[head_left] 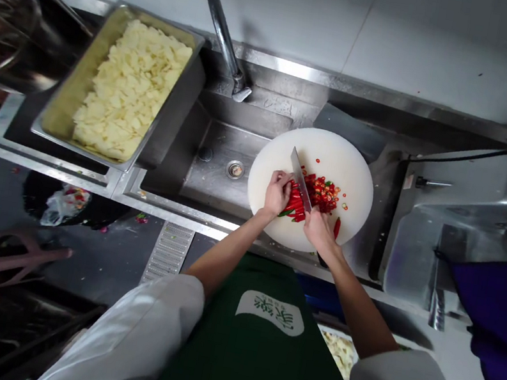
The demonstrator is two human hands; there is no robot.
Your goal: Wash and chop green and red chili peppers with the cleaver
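White board (284, 150) lay over the right side of the sink (223, 139), apparently for a flat surface within reach of both hands. Red peppers (297, 205) lay bunched on it, seemingly so that one stroke could cross several. Left hand (277, 193): fingers curled together, clamped on the peppers, likely to stop them rolling. Right hand (318, 227): fingers closed round the handle of the knife (301, 178), blade slanting across the bunch. Cut pieces (324, 193) lay right of the blade, probably clear of the left fingers. Metal tub (177, 106) of pale slices (128, 91) sat left of the sink.
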